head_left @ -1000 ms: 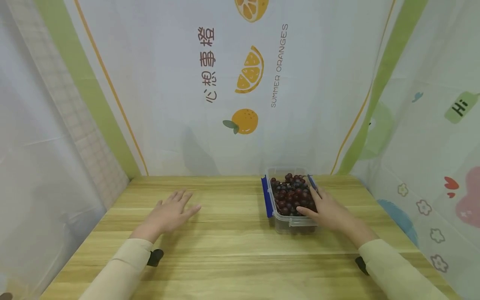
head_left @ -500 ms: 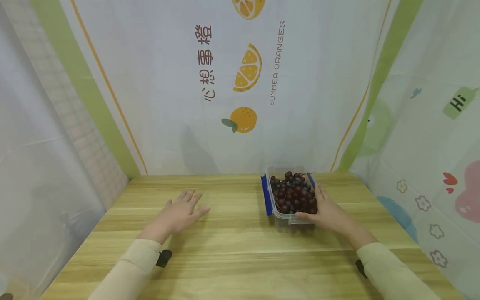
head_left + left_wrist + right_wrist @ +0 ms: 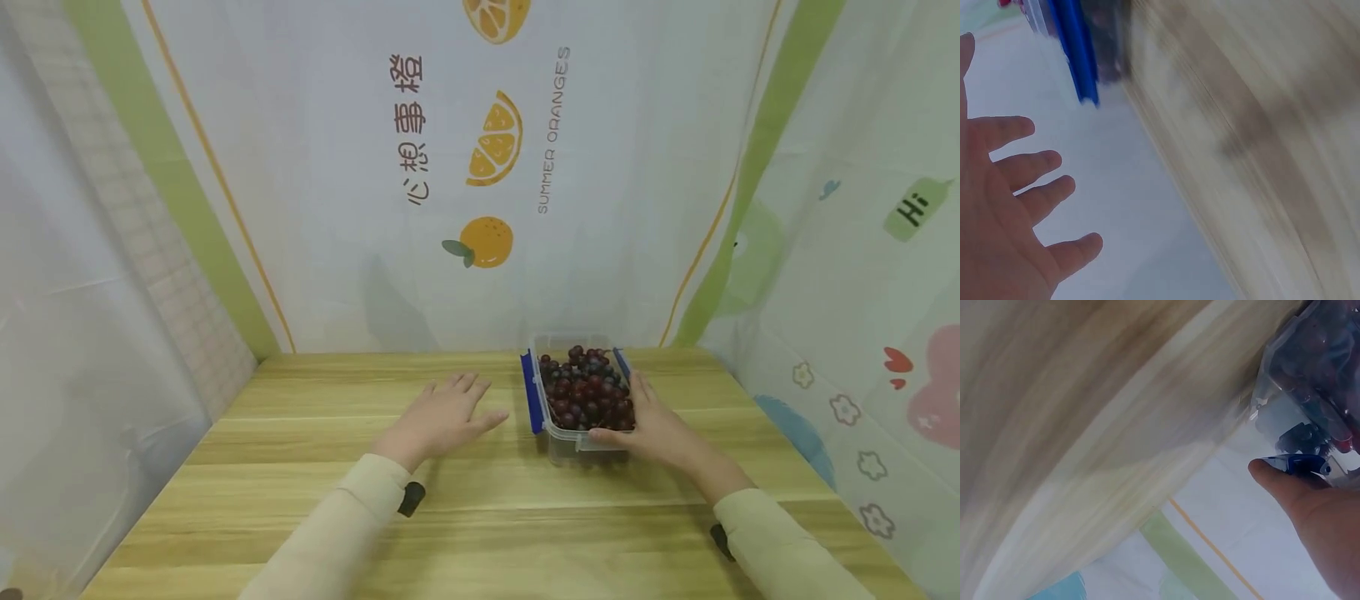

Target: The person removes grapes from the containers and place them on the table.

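Wood-grain table [image 3: 525, 533]. Plastic container [image 3: 564, 450] of grapes [image 3: 585, 393]: likely weighty, slick; best held both sides. Right hand [image 3: 660, 429] grips corner; left hand [image 3: 444, 418] outspread.

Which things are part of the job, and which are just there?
Seemingly in use:
clear rectangular plastic box with blue flaps
dark red grapes
right hand, touching the box
left hand, nearby

Just there:
pale wood-grain table
white cloth printed with oranges
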Available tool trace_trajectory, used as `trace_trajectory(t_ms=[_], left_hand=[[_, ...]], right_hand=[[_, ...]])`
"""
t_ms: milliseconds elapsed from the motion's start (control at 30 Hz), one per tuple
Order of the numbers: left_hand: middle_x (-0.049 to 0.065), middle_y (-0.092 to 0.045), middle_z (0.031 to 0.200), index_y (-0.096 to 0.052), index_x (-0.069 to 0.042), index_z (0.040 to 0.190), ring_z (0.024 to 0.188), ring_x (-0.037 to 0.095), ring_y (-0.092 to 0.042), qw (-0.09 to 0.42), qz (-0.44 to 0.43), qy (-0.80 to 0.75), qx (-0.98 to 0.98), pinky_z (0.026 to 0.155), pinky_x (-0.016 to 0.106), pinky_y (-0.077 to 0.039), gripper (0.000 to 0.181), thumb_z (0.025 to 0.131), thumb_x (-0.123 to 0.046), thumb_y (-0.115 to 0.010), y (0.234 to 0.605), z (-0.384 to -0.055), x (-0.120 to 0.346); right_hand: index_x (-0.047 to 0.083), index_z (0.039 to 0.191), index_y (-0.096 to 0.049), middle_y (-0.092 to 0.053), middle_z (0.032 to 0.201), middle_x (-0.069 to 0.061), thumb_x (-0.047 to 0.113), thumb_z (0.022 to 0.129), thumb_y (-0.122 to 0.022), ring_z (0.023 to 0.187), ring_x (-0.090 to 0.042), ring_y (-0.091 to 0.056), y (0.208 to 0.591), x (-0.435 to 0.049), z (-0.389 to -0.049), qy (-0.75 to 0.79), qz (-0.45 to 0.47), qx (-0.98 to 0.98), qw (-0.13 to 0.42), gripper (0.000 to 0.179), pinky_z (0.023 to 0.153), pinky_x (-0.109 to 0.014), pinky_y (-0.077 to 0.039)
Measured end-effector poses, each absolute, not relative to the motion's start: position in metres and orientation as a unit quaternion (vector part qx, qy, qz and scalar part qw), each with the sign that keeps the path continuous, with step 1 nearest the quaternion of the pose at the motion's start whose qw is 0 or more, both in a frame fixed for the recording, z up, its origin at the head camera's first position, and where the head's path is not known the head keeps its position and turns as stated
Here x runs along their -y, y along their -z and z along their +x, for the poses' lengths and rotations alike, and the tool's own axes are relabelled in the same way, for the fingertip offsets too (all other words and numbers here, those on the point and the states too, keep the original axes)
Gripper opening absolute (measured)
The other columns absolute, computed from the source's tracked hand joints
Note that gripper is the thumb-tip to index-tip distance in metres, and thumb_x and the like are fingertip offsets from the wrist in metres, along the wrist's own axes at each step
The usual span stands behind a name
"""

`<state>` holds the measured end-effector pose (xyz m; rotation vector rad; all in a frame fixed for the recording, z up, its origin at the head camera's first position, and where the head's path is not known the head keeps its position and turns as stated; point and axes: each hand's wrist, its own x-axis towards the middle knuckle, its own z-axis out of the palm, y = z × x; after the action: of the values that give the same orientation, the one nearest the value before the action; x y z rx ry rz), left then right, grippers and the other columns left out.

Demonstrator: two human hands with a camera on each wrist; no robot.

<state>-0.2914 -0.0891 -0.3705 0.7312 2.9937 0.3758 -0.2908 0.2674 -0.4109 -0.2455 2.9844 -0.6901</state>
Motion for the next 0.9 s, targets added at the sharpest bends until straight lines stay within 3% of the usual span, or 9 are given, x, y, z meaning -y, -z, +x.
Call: trace_trajectory(t_ms=[433,700,900], left_hand=[[0.005,-0.035,0.175,-0.039,-0.021,0.167,0.163,0.027,-0.033,0.007,0.308,-0.104,-0.946,0.132,0.049,-0.031,0.076,0.108,-0.069,-0.039,0.370,-0.299,-0.013],[0.006,-0.045,0.169,-0.044,-0.018,0.164,0.157,0.026,-0.043,0.002,0.304,-0.063,-0.951,0.130,0.044,-0.037,0.073,0.107,-0.064,-0.049,0.379,-0.312,-0.047],[0.007,-0.049,0.166,-0.046,-0.021,0.162,0.151,0.029,-0.051,0.013,0.273,-0.063,-0.960,0.123,0.045,-0.046,0.073,0.104,-0.063,-0.056,0.376,-0.314,-0.056]], right_hand=[[-0.007,0.166,0.011,0.003,0.173,-0.038,0.078,0.083,-0.075,0.154,-0.065,-0.018,0.410,-0.272,-0.291,0.259,-0.066,-0.963,0.019,0.147,0.120,-0.077,-0.031],[0.004,0.171,0.002,-0.022,0.171,-0.035,0.072,0.084,-0.079,0.150,-0.061,-0.037,0.416,-0.278,-0.291,0.300,-0.080,-0.950,0.005,0.137,0.113,-0.074,-0.042],[0.006,0.171,0.007,-0.008,0.174,-0.037,0.074,0.085,-0.076,0.152,-0.065,-0.027,0.417,-0.278,-0.290,0.306,-0.069,-0.949,0.023,0.137,0.113,-0.078,-0.039]])
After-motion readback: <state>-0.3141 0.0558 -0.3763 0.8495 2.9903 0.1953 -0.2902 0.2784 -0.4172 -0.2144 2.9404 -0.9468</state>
